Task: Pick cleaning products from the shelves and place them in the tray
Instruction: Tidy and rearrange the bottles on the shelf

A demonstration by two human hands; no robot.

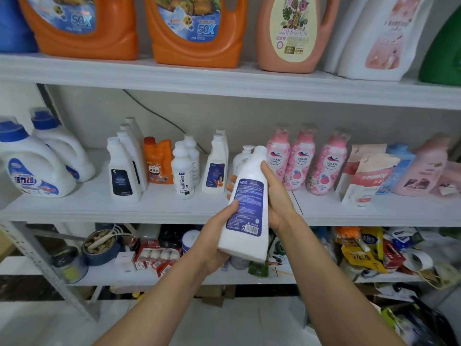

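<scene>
Two bare forearms reach up from the lower edge of the view and meet on a tall white plastic bottle with a purple printed label [249, 208]. The bottle is held in the air in front of the white middle shelf board [162, 208], clear of its front edge and leaning slightly, with its cap to the upper right. The left hand [214, 238] grasps the bottle's lower end, thumb laid on the label and fingers curled under the base. The right hand [277, 196] clasps the upper body from behind, thumb on the right side and fingertips showing at the left. On the board behind, a bare gap lies between a white angled-neck bottle with a dark label [214, 166] and three pink flowered bottles [300, 163]. More white bottles [123, 171] stand well to the left. Large orange handled jugs [197, 31] line the shelf above. A cluttered lower shelf [139, 274] sits below, over a pale tiled floor [224, 320].
</scene>
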